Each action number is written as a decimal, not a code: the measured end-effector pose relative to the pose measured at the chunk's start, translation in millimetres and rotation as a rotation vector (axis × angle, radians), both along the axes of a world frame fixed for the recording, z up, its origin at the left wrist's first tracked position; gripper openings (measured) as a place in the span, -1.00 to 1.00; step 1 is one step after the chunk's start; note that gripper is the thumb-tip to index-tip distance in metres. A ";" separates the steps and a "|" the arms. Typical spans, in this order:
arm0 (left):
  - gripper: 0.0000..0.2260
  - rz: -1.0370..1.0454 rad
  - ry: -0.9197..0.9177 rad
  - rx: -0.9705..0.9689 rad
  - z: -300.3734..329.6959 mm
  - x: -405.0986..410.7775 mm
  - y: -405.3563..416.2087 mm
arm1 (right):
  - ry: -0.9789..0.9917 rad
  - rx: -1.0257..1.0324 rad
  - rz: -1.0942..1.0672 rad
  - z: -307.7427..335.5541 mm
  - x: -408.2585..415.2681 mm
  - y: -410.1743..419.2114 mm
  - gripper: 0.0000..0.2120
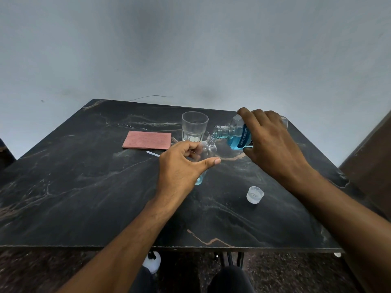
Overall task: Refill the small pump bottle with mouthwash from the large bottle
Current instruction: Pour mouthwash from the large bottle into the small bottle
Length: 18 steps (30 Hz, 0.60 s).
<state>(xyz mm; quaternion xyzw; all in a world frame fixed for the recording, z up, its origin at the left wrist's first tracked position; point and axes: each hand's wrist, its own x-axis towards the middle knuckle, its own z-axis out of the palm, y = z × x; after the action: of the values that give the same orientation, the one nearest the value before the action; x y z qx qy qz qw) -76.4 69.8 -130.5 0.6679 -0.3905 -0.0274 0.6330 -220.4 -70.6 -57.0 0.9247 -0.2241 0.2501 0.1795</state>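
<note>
Blue mouthwash [232, 142] pouring, mouth to mouth
Right hand [268, 142] grips tilted big bottle [237, 132]; left hand [184, 166] holds small bottle [208, 152] leaning toward it

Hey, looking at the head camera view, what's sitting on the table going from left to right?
Pink cloth → white stick → left hand gripping the small bottle → large bottle, tipped in the right hand. The glass and the cap overlap these sideways, so I leave them out.
</note>
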 end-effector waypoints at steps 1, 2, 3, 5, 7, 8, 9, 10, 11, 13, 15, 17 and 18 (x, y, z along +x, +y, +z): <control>-0.61 -0.003 0.004 -0.001 -0.3 0.0 0.0 | 0.001 0.002 -0.003 0.0 0.1 0.2 -0.14; -0.59 -0.005 0.008 -0.003 -0.6 0.1 -0.3 | 0.003 0.003 -0.005 0.2 0.2 0.5 -0.13; -0.57 -0.006 0.012 -0.005 -1.0 0.3 -0.5 | 0.005 0.003 -0.007 0.5 0.3 1.0 -0.13; -0.55 -0.007 0.016 -0.010 -1.6 0.6 -0.9 | 0.009 0.001 -0.009 0.8 0.5 1.6 -0.12; -0.57 -0.004 0.015 -0.011 -1.4 0.9 -0.7 | 0.012 -0.001 -0.008 1.5 0.9 2.1 -0.13; -0.59 -0.002 0.014 -0.010 -0.9 1.0 -0.5 | 0.011 -0.001 -0.005 1.9 1.1 2.4 -0.13; -0.61 0.000 0.014 -0.012 -0.5 1.0 -0.3 | 0.008 0.000 -0.002 2.4 1.4 2.7 -0.14; -0.62 0.001 0.013 -0.015 -0.2 1.0 -0.1 | 0.006 -0.001 0.001 3.0 1.6 2.8 -0.15; -0.63 0.003 0.012 -0.017 0.1 1.0 0.0 | 0.005 -0.002 0.003 3.4 1.7 3.0 -0.16; -0.62 0.008 0.009 -0.020 0.3 1.0 0.0 | 0.003 -0.003 0.007 4.0 1.8 3.4 -0.17; -0.63 0.012 0.004 -0.023 0.4 1.1 -0.2 | 0.002 -0.006 0.009 4.4 1.6 3.8 -0.18; -0.64 0.015 0.000 -0.027 0.5 1.2 -0.5 | 0.003 -0.006 0.007 5.0 1.4 4.2 -0.18; -0.64 0.014 0.000 -0.028 0.5 1.3 -0.6 | 0.004 -0.006 0.006 5.3 1.4 4.5 -0.18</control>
<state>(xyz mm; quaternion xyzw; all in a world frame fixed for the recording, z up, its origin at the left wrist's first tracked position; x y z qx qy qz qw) -75.1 69.2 -130.0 0.6616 -0.3862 -0.0173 0.6425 -219.0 -66.1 -51.7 0.9253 -0.2201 0.2497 0.1819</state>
